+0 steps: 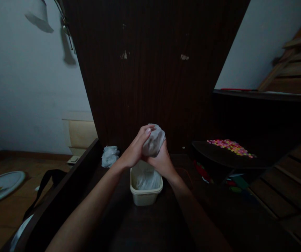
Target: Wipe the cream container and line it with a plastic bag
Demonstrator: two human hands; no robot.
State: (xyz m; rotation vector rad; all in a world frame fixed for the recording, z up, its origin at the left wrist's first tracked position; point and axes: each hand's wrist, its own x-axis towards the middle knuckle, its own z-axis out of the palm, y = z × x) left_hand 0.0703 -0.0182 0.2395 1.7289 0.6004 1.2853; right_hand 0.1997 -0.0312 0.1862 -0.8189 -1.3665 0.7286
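Observation:
A crumpled whitish plastic bag is gripped between my two hands, above the far end of a container. My left hand wraps its left side, with the thumb over the top. Against its right and lower side presses my right hand, its fingers mostly hidden. Below them stands a cream rectangular plastic container on the dark surface, with translucent whitish plastic inside it. Another bunched plastic bag lies to the left of the container.
A dark wooden panel rises behind my hands. On the right, a low dark shelf holds a strip of colourful small pieces. A raised dark edge runs along the left. A lamp shade hangs at upper left.

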